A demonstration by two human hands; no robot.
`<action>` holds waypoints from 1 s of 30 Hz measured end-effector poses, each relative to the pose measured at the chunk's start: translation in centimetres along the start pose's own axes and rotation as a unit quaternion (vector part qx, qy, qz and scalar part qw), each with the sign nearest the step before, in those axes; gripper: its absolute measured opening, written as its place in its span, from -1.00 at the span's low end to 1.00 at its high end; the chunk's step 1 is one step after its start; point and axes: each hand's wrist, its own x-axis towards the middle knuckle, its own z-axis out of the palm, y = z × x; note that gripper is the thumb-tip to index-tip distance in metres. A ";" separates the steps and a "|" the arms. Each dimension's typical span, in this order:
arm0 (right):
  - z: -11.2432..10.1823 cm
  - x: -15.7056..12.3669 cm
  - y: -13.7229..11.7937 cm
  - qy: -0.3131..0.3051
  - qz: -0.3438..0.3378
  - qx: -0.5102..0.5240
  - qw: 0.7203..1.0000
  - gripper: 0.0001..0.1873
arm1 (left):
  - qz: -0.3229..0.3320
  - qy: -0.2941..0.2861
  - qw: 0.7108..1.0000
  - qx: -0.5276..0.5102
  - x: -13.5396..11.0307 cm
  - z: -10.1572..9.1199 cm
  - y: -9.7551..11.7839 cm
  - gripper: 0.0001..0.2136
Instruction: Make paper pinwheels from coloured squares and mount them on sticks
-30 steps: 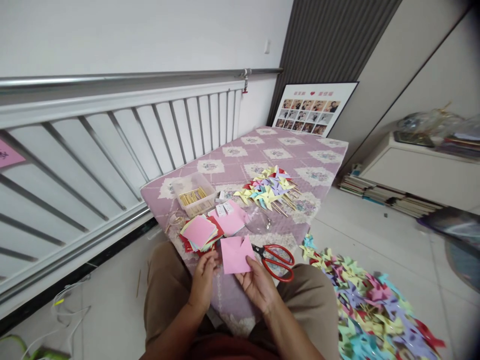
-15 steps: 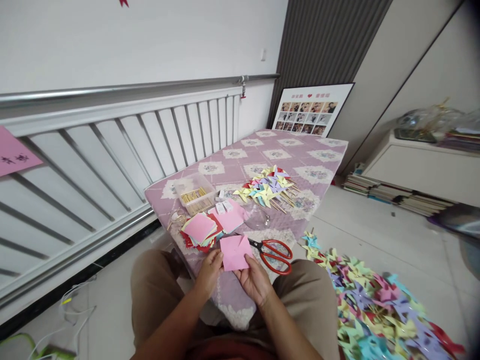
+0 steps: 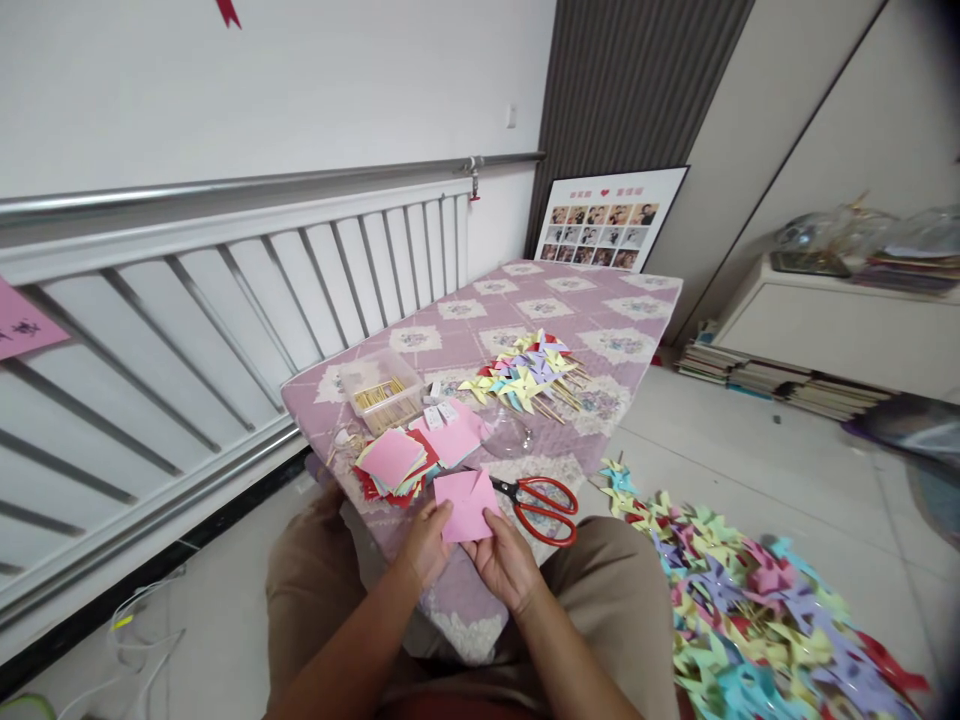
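Both hands hold one pink paper square [image 3: 466, 503] with cuts in it, just above the near edge of the table. My left hand [image 3: 426, 542] pinches its lower left edge. My right hand [image 3: 505, 560] grips its lower right edge with thumb on top. Red-handled scissors [image 3: 541, 503] lie on the table right of the square. A stack of coloured paper squares [image 3: 391, 464] sits to the left of it.
The pink patterned tablecloth [image 3: 525, 305] also carries a clear box of wooden sticks [image 3: 381, 394], a pile of finished paper pinwheels [image 3: 525, 376] and small white items [image 3: 437, 413]. Many pinwheels [image 3: 750, 620] lie on the floor at right. A white railing [image 3: 225, 300] runs along the left.
The view has shifted slightly left and down. My left hand has moved in and taken the paper's left edge; both hands have drawn closer together on it.
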 end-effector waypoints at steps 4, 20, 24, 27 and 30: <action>0.1 0.0 0.0 0.003 -0.006 -0.002 1.000 -0.75 | -0.023 0.005 1.000 -0.020 0.2 0.2 0.4 -0.74; 0.2 -0.5 0.0 0.033 -0.002 -0.050 0.998 -0.74 | -0.048 0.062 0.995 -0.062 1.5 -0.7 2.2 -0.70; -0.8 -1.7 -1.2 0.074 0.019 -0.182 0.980 -0.62 | -0.052 0.076 0.994 -0.066 1.9 -1.5 2.7 -0.72; -2.0 -2.5 -3.5 0.119 -0.004 -0.385 0.915 -0.63 | -0.062 0.079 0.992 -0.077 1.9 -1.9 3.0 -0.73; -3.1 -2.3 -6.4 0.142 -0.164 -0.577 0.787 -0.71 | -0.070 0.079 0.991 -0.082 1.9 -2.1 3.2 -0.73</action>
